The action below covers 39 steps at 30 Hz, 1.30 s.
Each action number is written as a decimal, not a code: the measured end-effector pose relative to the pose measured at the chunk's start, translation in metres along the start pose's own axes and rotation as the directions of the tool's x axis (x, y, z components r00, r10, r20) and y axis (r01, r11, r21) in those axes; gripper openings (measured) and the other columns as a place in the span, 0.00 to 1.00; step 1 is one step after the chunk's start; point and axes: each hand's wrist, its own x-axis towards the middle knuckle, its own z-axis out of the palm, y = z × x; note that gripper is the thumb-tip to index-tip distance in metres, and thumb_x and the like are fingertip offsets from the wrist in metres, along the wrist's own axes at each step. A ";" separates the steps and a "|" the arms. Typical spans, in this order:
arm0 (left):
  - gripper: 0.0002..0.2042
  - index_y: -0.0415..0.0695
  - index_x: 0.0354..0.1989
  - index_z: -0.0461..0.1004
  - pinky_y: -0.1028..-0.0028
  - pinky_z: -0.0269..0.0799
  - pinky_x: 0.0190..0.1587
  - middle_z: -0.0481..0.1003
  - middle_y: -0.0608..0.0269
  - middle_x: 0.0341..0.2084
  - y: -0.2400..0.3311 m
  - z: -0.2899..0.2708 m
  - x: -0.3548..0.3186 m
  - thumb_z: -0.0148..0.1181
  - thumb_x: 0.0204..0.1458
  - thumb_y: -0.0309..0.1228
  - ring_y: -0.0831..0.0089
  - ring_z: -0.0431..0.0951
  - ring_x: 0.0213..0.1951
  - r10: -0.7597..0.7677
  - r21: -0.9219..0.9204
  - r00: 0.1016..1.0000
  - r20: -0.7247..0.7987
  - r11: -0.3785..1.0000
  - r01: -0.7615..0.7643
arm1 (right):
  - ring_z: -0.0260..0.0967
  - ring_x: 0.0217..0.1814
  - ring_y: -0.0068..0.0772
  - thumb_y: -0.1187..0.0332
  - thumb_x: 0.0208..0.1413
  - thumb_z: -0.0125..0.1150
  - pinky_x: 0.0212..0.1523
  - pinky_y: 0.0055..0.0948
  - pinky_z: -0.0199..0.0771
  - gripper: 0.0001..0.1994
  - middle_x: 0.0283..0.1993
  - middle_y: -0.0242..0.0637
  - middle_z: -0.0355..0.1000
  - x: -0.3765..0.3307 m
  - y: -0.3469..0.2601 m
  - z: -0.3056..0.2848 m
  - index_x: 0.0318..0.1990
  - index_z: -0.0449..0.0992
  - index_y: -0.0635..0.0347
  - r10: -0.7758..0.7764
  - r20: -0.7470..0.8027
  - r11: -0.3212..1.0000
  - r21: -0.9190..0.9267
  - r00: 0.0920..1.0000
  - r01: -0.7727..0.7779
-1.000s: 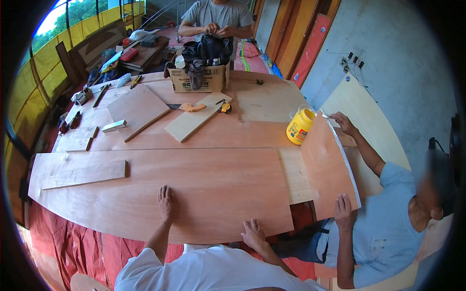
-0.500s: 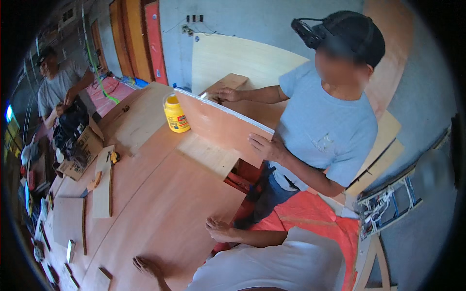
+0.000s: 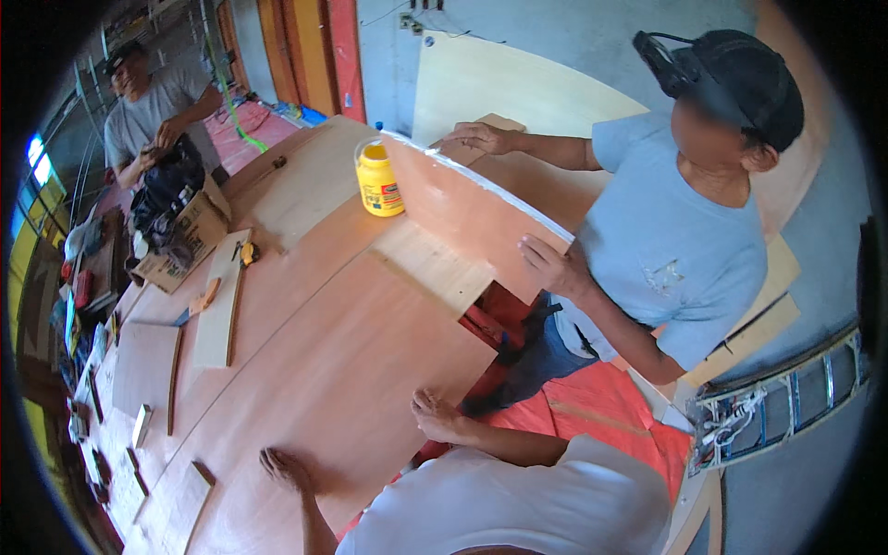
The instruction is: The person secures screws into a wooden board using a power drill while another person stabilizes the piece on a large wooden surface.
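Note:
My left hand [image 3: 285, 467] rests on a large reddish-brown plywood sheet [image 3: 324, 370], its fingers laid out with nothing in them. Near the sheet's right edge lies my right hand [image 3: 437, 416], fingers slightly bent and apart, holding nothing I can see. Across from me a co-worker in a light blue shirt [image 3: 680, 222] steadies an upright plywood panel [image 3: 472, 208] with one hand [image 3: 555, 264]. White stuff coats the panel's top edge. The co-worker's other hand [image 3: 486, 139] is at its far end. A pale board [image 3: 435, 264] lies beneath the panel.
A yellow jar [image 3: 377, 185] stands beside the panel. To the left are a cardboard box [image 3: 190, 240], an orange-handled saw [image 3: 207, 294], a tape measure [image 3: 249, 252] and wood offcuts [image 3: 148, 365]. Another person [image 3: 153, 116] stands behind the box. A ladder [image 3: 786, 398] is at right.
My view has shifted, so the scene sits farther right and higher. The co-worker's far hand has moved along the panel's top edge toward its far end. My hands stay on the sheet.

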 end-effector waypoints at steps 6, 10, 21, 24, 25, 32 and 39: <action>0.18 0.34 0.50 0.66 0.59 0.55 0.60 0.63 0.44 0.55 0.002 -0.008 -0.003 0.40 0.60 0.35 0.51 0.59 0.59 -0.008 -0.011 1.000 0.023 1.000 0.008 | 0.51 0.63 0.56 0.60 0.48 0.59 0.62 0.47 0.54 0.27 0.57 0.58 0.58 -0.004 -0.001 -0.017 0.50 0.66 0.75 0.087 -0.062 0.980 0.185 0.994 -0.075; 0.17 0.36 0.50 0.66 0.58 0.54 0.61 0.64 0.45 0.55 0.004 -0.011 -0.002 0.42 0.58 0.34 0.51 0.59 0.60 -0.042 -0.072 0.999 -0.016 0.997 0.041 | 0.51 0.63 0.57 0.62 0.46 0.62 0.62 0.44 0.55 0.28 0.57 0.58 0.55 -0.005 -0.002 -0.031 0.51 0.64 0.75 0.095 0.027 0.957 0.274 0.995 -0.098; 0.19 0.36 0.54 0.65 0.59 0.47 0.65 0.62 0.50 0.59 0.017 -0.041 0.006 0.39 0.60 0.35 0.56 0.55 0.63 -0.127 -0.040 0.988 0.086 0.991 0.131 | 0.52 0.62 0.55 0.59 0.50 0.60 0.62 0.43 0.55 0.28 0.58 0.56 0.56 -0.002 -0.009 -0.050 0.52 0.62 0.72 0.018 0.030 0.988 0.154 0.999 -0.022; 0.19 0.37 0.54 0.65 0.60 0.47 0.65 0.62 0.51 0.58 0.014 -0.037 0.005 0.39 0.60 0.35 0.56 0.56 0.63 -0.142 -0.031 0.987 0.080 0.989 0.145 | 0.54 0.60 0.57 0.59 0.49 0.60 0.58 0.47 0.60 0.27 0.56 0.52 0.57 0.000 -0.009 -0.051 0.51 0.64 0.71 0.045 0.033 0.981 0.185 0.998 -0.050; 0.19 0.37 0.54 0.65 0.60 0.47 0.65 0.62 0.51 0.58 0.013 -0.036 0.004 0.39 0.60 0.35 0.56 0.56 0.63 -0.171 -0.033 0.981 0.092 0.984 0.174 | 0.54 0.61 0.56 0.59 0.50 0.59 0.59 0.45 0.59 0.26 0.56 0.53 0.57 0.000 -0.010 -0.052 0.52 0.64 0.71 0.058 0.085 0.977 0.198 0.995 -0.074; 0.18 0.36 0.52 0.67 0.59 0.49 0.64 0.64 0.49 0.56 0.013 -0.039 0.003 0.41 0.59 0.34 0.54 0.58 0.61 -0.111 -0.041 0.994 0.007 0.993 0.111 | 0.56 0.59 0.56 0.58 0.52 0.57 0.58 0.46 0.60 0.26 0.55 0.54 0.58 0.002 -0.012 -0.059 0.51 0.64 0.71 0.042 0.070 0.986 0.160 0.997 -0.053; 0.18 0.34 0.51 0.67 0.59 0.50 0.64 0.64 0.47 0.56 0.016 -0.044 0.004 0.40 0.59 0.33 0.51 0.58 0.61 -0.096 -0.044 0.995 0.017 0.994 0.097 | 0.55 0.61 0.54 0.59 0.52 0.58 0.61 0.44 0.58 0.24 0.57 0.54 0.59 0.003 -0.010 -0.058 0.50 0.66 0.69 0.057 0.100 0.969 0.235 0.993 -0.080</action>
